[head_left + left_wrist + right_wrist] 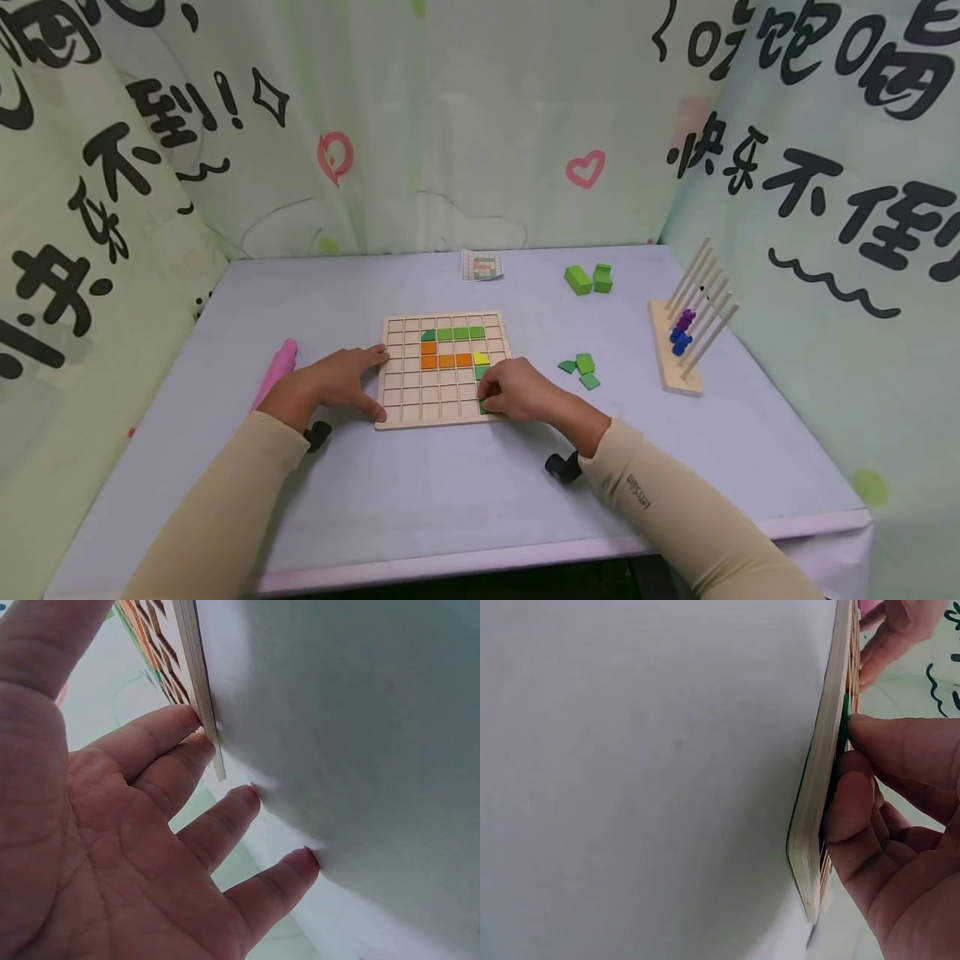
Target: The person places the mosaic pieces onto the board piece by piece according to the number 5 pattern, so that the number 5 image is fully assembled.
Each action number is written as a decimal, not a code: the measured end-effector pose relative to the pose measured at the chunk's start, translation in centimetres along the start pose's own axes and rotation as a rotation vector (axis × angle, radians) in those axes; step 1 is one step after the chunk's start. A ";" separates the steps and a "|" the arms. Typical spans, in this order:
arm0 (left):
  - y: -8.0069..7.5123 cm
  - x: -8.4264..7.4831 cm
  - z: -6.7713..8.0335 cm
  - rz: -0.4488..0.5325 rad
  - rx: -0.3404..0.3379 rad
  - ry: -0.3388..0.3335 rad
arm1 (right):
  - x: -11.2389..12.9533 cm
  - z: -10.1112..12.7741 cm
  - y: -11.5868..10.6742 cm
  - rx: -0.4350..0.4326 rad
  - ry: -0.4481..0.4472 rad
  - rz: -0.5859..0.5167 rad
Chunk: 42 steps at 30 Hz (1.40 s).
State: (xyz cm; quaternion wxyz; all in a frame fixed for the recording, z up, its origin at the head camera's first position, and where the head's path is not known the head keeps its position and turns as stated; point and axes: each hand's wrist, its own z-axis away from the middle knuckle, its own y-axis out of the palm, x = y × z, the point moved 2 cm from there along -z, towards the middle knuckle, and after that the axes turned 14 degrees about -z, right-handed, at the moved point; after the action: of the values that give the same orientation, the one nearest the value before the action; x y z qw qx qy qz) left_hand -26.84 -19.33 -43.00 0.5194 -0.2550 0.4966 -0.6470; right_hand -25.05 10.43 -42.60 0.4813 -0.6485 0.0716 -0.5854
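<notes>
On table (450, 500), grid board (442, 417) at centre. Right hand (517, 392) pinches green tile (483, 407) at board's 5 o'clock corner. Left hand (333, 385), fingers flat, steadies board's 9 o'clock edge.

1. the wooden grid board (819, 825) is seen edge-on, lying on the pale table (645, 772).
2. the right hand (900, 832) curls its fingertips (849, 796) onto the board's near corner, pinching a green tile (843, 724).
3. the left hand (897, 630) touches the board's far edge.
</notes>
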 end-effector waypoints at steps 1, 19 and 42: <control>0.0 0.0 0.0 0.000 0.001 0.000 | 0.0 0.0 0.1 -0.002 -0.003 0.005; 0.0 -0.3 -0.1 0.015 0.009 -0.031 | -1.2 0.9 -1.8 -0.076 0.000 -0.078; -0.1 -0.2 -0.1 -0.011 0.010 -0.017 | -12.3 3.7 -10.9 -0.301 0.348 -0.004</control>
State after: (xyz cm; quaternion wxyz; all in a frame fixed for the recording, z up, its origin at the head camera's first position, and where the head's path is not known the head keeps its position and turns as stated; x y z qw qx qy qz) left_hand -26.87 -19.10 -42.92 0.5210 -0.2607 0.4877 -0.6501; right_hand -30.90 26.23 -42.79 0.3584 -0.6026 0.2387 -0.6719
